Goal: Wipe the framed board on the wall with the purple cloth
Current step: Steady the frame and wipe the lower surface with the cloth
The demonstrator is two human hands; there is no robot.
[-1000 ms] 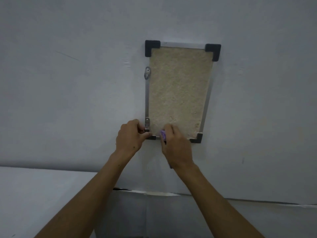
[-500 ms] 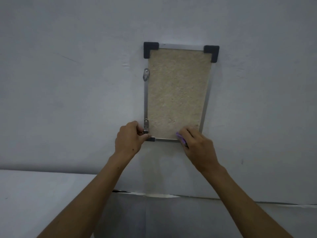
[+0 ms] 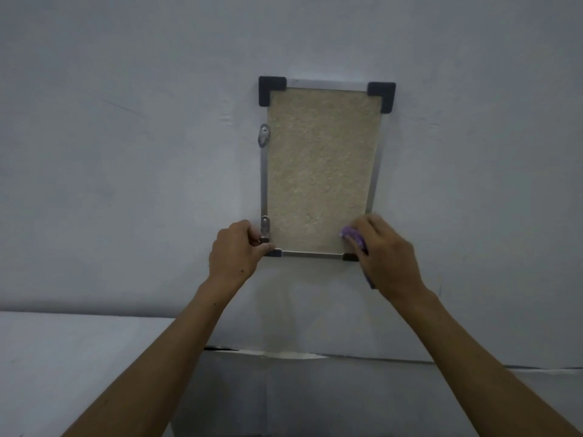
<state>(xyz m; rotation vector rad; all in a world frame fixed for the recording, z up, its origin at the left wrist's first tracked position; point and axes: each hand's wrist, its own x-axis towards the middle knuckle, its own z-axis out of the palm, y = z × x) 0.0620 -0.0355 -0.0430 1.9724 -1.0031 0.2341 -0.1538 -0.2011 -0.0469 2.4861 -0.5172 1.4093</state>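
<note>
A beige cork-like framed board (image 3: 321, 165) with a silver frame and black corner caps hangs on the pale wall. My left hand (image 3: 236, 252) grips its lower left corner, thumb and fingers pinching the frame. My right hand (image 3: 383, 250) holds the purple cloth (image 3: 353, 236) bunched under its fingers and presses it on the board's lower right corner. Most of the cloth is hidden beneath that hand; a strip shows below the palm.
Two metal brackets (image 3: 264, 135) sit on the frame's left side. A grey ledge (image 3: 79, 345) runs below the wall at the left, with a white torn seam (image 3: 284, 353) beneath the board. Bare wall surrounds the board.
My right hand slid the cloth rightward along the board's bottom edge, from near the lower left corner to the lower right corner. My left hand kept its hold on the frame.
</note>
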